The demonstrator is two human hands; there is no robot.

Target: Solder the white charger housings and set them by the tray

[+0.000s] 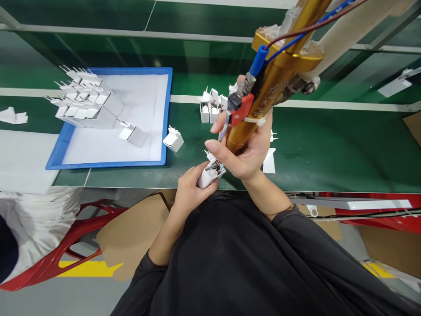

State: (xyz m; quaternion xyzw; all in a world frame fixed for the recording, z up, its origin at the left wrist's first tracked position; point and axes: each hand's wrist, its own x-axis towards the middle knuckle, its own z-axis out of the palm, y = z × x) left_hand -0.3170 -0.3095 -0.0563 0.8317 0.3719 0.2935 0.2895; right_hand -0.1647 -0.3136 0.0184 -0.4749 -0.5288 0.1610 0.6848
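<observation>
One open charger shell (210, 174) is held in left grip (190, 189), gold tool (263, 105) clasped in right grip (245, 149); approx. a dozen are stacked on tray (166, 114), several left on counter (329, 145).

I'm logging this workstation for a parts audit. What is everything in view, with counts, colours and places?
Tray: one, blue rim, white liner, left on the bench.
Stacked chargers: many, white, tray's far-left corner.
Loose chargers: two, white, one in the tray, one beside its right edge.
Charger group: several, white, mid-bench.
Bench: one, green.
Tool: one, gold with red block.
Open charger: one, white.
Left hand: holds open charger.
Right hand: grips tool.
</observation>
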